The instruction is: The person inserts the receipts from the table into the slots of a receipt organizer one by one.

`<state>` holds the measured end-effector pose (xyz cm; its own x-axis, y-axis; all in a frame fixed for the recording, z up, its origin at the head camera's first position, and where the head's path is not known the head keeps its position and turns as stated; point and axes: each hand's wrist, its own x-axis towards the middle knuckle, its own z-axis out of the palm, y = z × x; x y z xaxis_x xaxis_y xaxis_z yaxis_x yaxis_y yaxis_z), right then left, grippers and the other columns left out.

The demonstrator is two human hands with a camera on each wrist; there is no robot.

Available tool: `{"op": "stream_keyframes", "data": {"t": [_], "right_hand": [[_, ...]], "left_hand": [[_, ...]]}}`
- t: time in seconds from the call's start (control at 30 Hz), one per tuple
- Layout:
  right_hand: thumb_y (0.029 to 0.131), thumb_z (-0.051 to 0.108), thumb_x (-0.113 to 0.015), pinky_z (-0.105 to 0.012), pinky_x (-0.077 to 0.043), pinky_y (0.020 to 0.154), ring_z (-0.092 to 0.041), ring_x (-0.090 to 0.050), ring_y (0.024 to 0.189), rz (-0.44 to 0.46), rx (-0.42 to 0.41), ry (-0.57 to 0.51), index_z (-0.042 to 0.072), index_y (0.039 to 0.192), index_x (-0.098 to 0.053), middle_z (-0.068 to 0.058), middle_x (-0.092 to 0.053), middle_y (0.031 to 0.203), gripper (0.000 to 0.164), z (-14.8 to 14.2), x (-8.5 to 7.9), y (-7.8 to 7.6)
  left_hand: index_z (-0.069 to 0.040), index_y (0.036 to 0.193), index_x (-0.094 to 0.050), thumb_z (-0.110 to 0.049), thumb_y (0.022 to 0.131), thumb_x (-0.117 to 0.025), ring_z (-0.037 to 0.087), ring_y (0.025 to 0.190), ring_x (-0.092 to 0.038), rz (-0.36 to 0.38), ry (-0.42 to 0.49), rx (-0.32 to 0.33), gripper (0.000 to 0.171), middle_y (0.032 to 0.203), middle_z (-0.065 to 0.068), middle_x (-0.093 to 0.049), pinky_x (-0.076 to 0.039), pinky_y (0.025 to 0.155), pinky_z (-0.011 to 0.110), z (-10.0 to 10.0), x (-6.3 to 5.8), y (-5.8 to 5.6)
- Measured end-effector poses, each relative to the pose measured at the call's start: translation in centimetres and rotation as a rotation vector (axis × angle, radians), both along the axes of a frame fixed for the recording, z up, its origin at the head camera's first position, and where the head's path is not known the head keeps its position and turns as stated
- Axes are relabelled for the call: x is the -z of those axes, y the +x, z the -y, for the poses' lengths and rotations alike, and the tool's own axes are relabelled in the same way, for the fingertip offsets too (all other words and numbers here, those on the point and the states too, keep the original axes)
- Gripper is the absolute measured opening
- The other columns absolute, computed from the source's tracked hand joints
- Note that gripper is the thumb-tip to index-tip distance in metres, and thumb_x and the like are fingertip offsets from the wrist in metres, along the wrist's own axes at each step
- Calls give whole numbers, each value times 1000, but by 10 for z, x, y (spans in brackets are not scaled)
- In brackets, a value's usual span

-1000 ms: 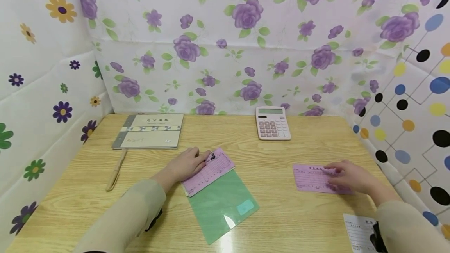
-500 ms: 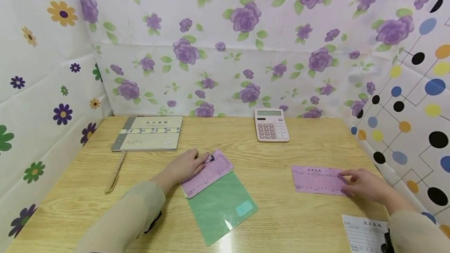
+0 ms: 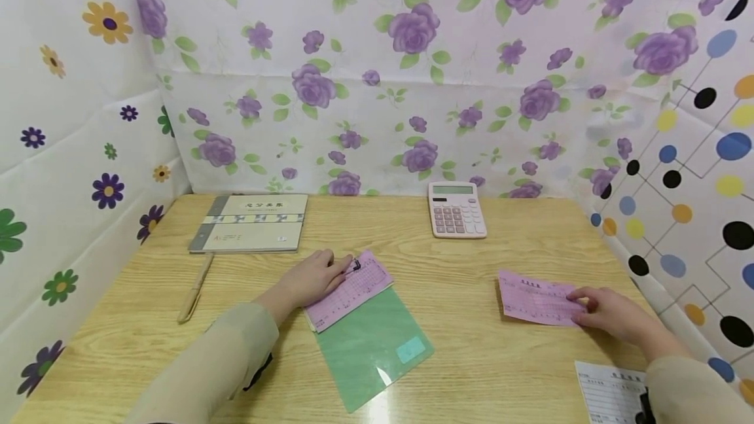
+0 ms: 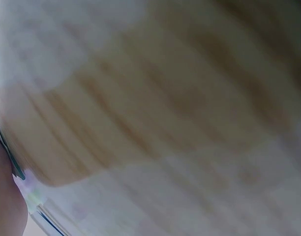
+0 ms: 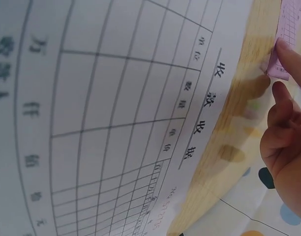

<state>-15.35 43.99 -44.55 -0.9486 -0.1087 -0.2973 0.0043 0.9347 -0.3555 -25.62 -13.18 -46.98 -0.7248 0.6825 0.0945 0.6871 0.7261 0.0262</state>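
In the head view my left hand (image 3: 315, 277) rests on a pink receipt slip (image 3: 356, 296), its fingertips beside a small black clip (image 3: 356, 265). Under that slip lie more paper edges and a green folder (image 3: 365, 358) with a pale blue label. Over at the right, my right hand (image 3: 618, 316) pinches the right end of another pink receipt slip (image 3: 533, 300); the slip's left end curves up. The right wrist view shows thumb and finger on its edge. A white receipt (image 3: 609, 388) lies near my right sleeve, partly hidden by it, and fills much of the right wrist view.
A grey-spined account book (image 3: 253, 224) lies at the back left, with a beige pen (image 3: 196, 290) in front of it. A pink calculator (image 3: 456, 209) is at the back, right of centre. Patterned cloth walls (image 3: 377, 103) enclose the wooden table (image 3: 459, 286).
My right hand has slid to the slip's right end and now pinches it; the slip's left end has lifted and shifted slightly right. My left hand stays on its pink slip.
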Motion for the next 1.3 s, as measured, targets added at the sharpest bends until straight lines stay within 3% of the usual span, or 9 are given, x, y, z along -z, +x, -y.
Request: {"op": "stream_keyframes", "data": {"t": [0.2,0.5,0.57,0.8,0.93,1.07,1.3], "right_hand": [[85,38,-67,-38,-39,68,-23,-48,79,-11,21,-16,6,122,-58,-6,-52,89,49,3,1,3],[85,31,-68,-47,-41,76,-28,-49,86,1,69,-64,4,124,-55,-11,-54,98,49,8,0,6],[86,32,-68,-44,-41,73,-27,-49,85,3,78,-83,4,124,-55,-11,-54,97,49,7,-1,7],[88,38,-64,-28,-41,60,-20,-48,73,-29,154,-236,3,126,-55,-7,-52,84,53,3,-5,12],[89,40,-62,-27,-45,66,-21,-48,85,-31,221,-308,1,127,-54,-15,-55,103,55,0,-6,12],[92,30,-60,-29,-49,70,-18,-52,88,3,259,-423,-3,128,-51,-21,-49,122,50,-1,-1,11],[95,21,-55,-27,-49,68,-12,-54,80,-29,253,-525,-6,128,-51,-11,-53,110,42,5,-2,8]], "left_hand": [[-17,143,-41,-34,99,-43,15,77,-37,1,-1,0,47,93,3,-41,-38,69,31,-1,-1,1],[-19,145,-39,-36,100,-41,14,78,-38,8,-11,-11,48,95,3,-42,-39,70,30,0,4,-1],[-19,145,-38,-36,100,-41,14,78,-38,6,-11,-8,48,95,3,-42,-38,70,30,0,5,-2],[-19,145,-39,-36,100,-41,15,78,-38,-3,2,-5,48,95,3,-42,-38,69,31,0,7,-3],[-19,144,-39,-35,100,-42,14,77,-37,-3,1,-4,48,95,3,-42,-38,69,30,0,6,-3],[-18,144,-39,-35,100,-42,15,77,-37,-1,2,4,48,94,3,-42,-38,69,31,0,6,-3],[-17,144,-39,-35,100,-42,15,77,-37,5,7,3,48,94,4,-42,-38,70,31,-1,4,-2]]}}
